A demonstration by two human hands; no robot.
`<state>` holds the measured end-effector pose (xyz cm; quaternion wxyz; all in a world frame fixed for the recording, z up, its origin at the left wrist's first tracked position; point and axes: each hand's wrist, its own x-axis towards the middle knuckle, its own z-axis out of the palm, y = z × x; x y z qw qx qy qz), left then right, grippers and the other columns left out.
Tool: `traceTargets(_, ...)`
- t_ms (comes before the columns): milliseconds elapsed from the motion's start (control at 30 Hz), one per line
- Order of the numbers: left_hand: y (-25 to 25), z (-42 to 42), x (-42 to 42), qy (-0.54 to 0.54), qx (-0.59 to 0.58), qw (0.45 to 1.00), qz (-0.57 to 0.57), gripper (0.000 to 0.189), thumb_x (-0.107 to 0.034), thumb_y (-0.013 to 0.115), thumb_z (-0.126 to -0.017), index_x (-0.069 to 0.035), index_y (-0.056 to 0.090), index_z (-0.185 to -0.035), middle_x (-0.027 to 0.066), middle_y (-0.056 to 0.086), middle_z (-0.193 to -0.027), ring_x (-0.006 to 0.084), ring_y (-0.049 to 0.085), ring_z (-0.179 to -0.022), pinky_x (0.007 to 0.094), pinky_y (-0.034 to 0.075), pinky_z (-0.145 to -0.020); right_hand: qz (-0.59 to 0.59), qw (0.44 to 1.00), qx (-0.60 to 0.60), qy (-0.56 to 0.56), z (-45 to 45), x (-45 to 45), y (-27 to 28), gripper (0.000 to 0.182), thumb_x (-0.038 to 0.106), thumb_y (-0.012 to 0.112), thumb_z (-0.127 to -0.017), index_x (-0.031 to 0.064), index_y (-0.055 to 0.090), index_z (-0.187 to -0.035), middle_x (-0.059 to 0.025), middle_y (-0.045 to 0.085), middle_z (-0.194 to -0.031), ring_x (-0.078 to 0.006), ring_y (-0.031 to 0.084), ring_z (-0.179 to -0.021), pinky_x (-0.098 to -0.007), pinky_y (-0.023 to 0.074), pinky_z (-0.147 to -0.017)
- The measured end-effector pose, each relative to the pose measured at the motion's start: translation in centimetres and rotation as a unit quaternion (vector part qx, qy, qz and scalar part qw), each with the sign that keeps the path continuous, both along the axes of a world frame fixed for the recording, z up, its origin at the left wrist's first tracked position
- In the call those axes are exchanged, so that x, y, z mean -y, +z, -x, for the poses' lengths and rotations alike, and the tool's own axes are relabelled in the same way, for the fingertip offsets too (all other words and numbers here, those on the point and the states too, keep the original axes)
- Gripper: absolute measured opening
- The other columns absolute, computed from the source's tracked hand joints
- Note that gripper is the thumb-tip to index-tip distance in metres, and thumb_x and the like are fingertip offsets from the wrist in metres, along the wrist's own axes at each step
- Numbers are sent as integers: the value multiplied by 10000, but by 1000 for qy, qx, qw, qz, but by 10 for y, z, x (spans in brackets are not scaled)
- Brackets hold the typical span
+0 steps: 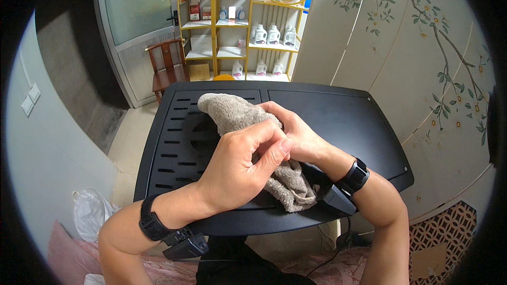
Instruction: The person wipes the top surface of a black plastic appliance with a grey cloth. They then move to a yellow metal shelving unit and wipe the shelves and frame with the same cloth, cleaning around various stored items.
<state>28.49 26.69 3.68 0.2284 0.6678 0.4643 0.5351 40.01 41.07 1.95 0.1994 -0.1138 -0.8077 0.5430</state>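
A grey-beige terry towel (237, 111) is bunched between my two hands above a black slotted tray table (317, 107). My left hand (241, 162) grips its middle from the near side, thumb and fingers brought together. Behind it, my right hand (299, 132) also clasps the cloth, its fingers partly hidden by the towel and my left hand. One rounded end of the towel points up to the far left. Its loose folded end (295, 194) hangs down toward the table's near edge. Each wrist wears a black strap with a small black device.
Slots (172, 142) run along the table's left part; the right part is a smooth panel. Beyond stand a wooden chair (168, 65) and a yellow-framed shelf (214, 27) with white bottles (273, 35). A floral-painted wall (396, 67) rises on the right. A plastic bag (91, 211) lies lower left.
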Motion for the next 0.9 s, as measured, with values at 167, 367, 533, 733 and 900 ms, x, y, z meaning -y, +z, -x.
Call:
traceTargets(167,1,0,0,-3,-8,1000,1,197,-157,538,-977,-14,568,-846,35,616,-798,89,562,-781,249,460,-755,-1,1000,-4,5,1,-2,-3,676,254,778,-730,-31,476,-1264,-194,609,-1162,-228,569,-1114,-346,438,-974)
traceTargets(367,-1,0,-2,-3,8,1000,-9,200,-160,548,-970,-6,565,-843,49,608,-762,98,568,-737,253,462,-706,-9,1000,-3,5,0,-3,-3,680,264,777,-734,-34,473,-1265,-211,604,-1172,-249,568,-1127,-354,438,-978)
traceTargets(533,-3,-1,-5,-2,40,998,-38,214,-165,569,-959,4,559,-829,69,605,-690,102,582,-649,257,467,-608,-2,1000,-14,6,0,-4,-6,675,264,772,-743,-36,469,-1267,-218,603,-1171,-258,569,-1130,-357,440,-976)
traceTargets(733,-3,-1,-5,-8,53,998,-34,206,-156,543,-975,2,551,-842,63,619,-716,94,586,-678,255,471,-627,-8,1000,-6,0,0,-1,-3,664,264,767,-754,-36,470,-1267,-211,607,-1162,-247,568,-1126,-356,441,-972)
traceTargets(900,1,-1,-2,-17,55,998,5,186,-154,484,-1002,-18,557,-896,37,613,-799,80,556,-752,234,453,-704,-22,1000,-3,-7,-1,-3,-3,635,254,756,-767,-36,476,-1258,-195,614,-1150,-222,571,-1106,-345,448,-957)
